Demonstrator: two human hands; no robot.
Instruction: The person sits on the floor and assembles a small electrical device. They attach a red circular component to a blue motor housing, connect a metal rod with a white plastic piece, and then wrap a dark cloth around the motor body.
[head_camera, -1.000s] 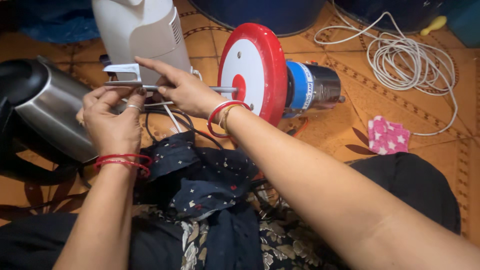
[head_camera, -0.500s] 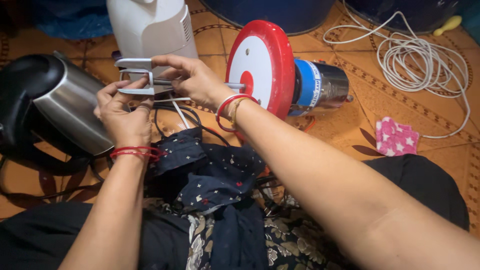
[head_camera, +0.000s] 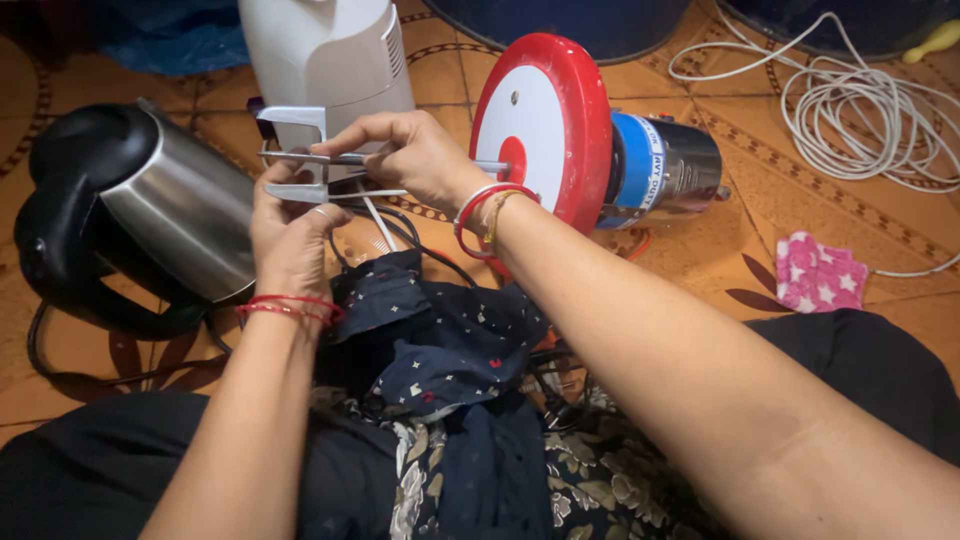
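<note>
Left hand (head_camera: 290, 235) pinching white blade (head_camera: 296, 155), right hand (head_camera: 415, 155) gripping thin metal shaft (head_camera: 345, 158) that seems to run into red disc (head_camera: 545, 125), motor (head_camera: 660, 165) behind, kettle (head_camera: 150, 215) left, cable (head_camera: 860, 110) far right.

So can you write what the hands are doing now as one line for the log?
left hand: holds metal blade piece | right hand: pinches thin rod | rod meets red-and-white disc | kettle at left
</note>
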